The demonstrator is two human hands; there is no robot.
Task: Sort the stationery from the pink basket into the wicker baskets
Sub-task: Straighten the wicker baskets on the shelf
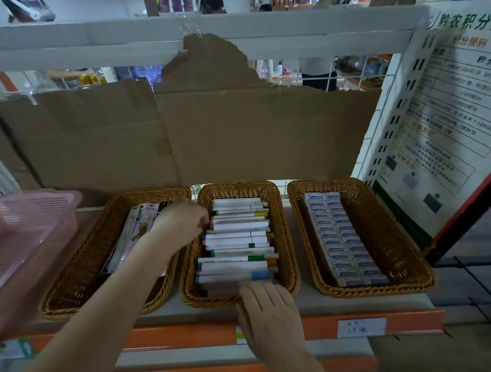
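Observation:
Three wicker baskets stand in a row on a shelf. The left basket [75,275] holds flat packets [137,228]. The middle basket [285,240] is stacked with white markers [238,241] with coloured caps. The right basket [393,236] holds rows of small blue-and-white boxes [340,238]. The pink basket [31,229] sits at the far left, its inside not visible. My left hand [181,224] reaches over the left basket, its curled fingers touching the left ends of the markers. My right hand [268,307] lies with straight fingers on the near rim of the middle basket, touching the nearest markers.
Brown cardboard [209,137] lines the back of the shelf. A white shelf board [94,38] runs overhead. An orange shelf edge [410,322] with a paper label [362,327] lies in front. A printed poster [445,123] leans at the right.

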